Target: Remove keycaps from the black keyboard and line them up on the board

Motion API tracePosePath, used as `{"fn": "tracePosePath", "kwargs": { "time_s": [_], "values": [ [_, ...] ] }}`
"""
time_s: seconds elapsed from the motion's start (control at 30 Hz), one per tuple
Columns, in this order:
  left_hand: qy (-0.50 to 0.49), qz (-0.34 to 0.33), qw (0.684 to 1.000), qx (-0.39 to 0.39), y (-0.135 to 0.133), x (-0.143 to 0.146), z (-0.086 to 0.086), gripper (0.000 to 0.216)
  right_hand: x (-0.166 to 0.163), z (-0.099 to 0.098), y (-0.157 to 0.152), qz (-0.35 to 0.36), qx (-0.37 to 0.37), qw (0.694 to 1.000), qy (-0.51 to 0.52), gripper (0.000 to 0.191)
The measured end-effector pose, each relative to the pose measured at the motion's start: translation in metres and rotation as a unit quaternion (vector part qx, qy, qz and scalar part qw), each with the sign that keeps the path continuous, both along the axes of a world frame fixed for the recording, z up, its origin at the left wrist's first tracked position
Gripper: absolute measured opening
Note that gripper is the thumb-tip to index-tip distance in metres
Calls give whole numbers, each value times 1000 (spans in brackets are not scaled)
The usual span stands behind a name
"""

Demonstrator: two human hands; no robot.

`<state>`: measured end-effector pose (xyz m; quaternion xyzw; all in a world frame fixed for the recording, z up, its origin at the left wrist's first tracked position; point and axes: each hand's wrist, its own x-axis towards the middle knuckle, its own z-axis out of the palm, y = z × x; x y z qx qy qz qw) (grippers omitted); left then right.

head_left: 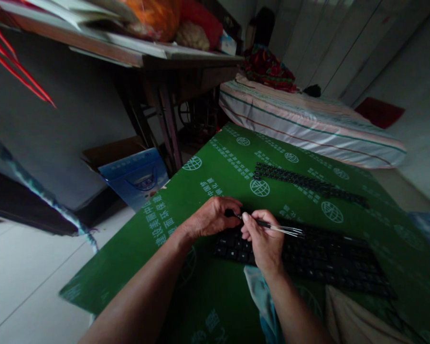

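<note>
A black keyboard (318, 260) lies on a green printed board (208, 177) in front of me. My left hand (211, 217) is closed at the keyboard's far left corner, fingertips pinched on a small dark piece that looks like a keycap. My right hand (263, 241) is closed round a thin metal tool (283, 229) with a dark grip, whose shaft points to the right over the keys. Both hands meet above the left end of the keyboard. Rows of loose black keycaps (308, 184) lie farther back on the board.
A wooden table (157, 62) piled with bags stands at the back left, a blue box (136, 177) under it. A bed with striped bedding (308, 122) runs behind the board. Pale cloth (354, 320) lies at the near edge. White tiled floor (28, 277) is at left.
</note>
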<state>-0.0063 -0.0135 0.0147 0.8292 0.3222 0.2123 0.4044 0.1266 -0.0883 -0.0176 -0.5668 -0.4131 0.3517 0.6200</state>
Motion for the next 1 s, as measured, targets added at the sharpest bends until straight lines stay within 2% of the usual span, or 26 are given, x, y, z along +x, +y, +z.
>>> {"fn": "tracePosePath", "kwargs": {
  "time_s": [0.27,0.5,0.83,1.0],
  "values": [
    [-5,56,998,-10,-3,3,2,16,1,1,-1,3,23,1000,-9,24],
    [-35,55,998,-24,-2,4,-4,15,1,3,-1,3,27,999,-16,25],
    [-77,104,990,-62,1,3,-7,12,4,2,0,9,25,999,18,35],
    [-131,107,978,-123,4,1,-11,15,4,5,-2,31,1,999,38,44]
  ]
}}
